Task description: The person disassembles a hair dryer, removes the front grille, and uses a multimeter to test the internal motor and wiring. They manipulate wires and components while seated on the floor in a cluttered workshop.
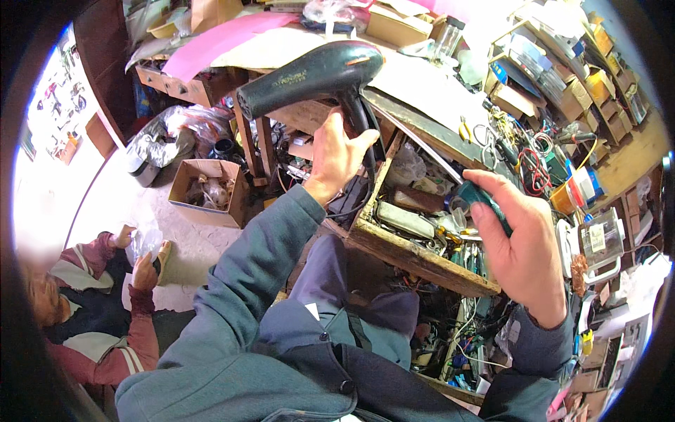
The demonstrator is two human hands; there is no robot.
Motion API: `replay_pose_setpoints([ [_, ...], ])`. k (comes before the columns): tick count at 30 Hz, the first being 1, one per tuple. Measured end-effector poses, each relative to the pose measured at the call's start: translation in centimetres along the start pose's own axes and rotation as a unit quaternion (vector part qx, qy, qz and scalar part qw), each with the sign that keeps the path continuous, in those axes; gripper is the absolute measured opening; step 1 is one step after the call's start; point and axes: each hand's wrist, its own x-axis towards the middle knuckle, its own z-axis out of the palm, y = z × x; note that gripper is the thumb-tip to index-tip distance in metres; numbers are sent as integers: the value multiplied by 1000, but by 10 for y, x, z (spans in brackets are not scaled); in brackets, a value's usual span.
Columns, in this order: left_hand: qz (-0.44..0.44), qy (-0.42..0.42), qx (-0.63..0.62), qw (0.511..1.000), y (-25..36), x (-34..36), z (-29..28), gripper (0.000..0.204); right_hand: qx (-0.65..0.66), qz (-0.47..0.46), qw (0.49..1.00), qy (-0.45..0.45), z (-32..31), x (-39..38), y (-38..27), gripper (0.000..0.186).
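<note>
A black hair dryer (pixel 309 76) is held up over the bench edge, its nozzle pointing left. My left hand (pixel 337 153) is closed around its handle, and the cord hangs down behind that hand. My right hand (pixel 517 239) grips the dark green handle of a long screwdriver (pixel 430 150). The screwdriver's shaft slants up and left toward the dryer where handle and body join. Whether the tip touches the dryer or sits in a screw is too small to tell. Below both hands an open wooden drawer (pixel 422 261) holds assorted tools and parts.
At the left, another person's hands (pixel 144 267) hold a clear plastic bag. A cardboard box (pixel 205 219) with parts stands on the floor. Tangled wires (pixel 538 165), yellow-handled pliers (pixel 465 132) and a clear container (pixel 603 238) lie rightward. Below the drawer is a second cluttered drawer (pixel 457 337).
</note>
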Motion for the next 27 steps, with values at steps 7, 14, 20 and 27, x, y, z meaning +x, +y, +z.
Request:
replay_pose_setpoints([
  [7,-8,-11,-28,1000,-7,3,-4,36,219,181,958,-51,-7,10,15,29],
  [14,-13,-26,-85,996,-23,7,-4,34,406,265,873,-64,4,7,36,30],
  [20,-45,-29,-60,997,-37,8,-6,33,123,70,990,25,20,-2,23,29],
  [27,-60,-46,-29,997,-22,-1,-16,32,54,-13,996,71,17,0,16,30],
])
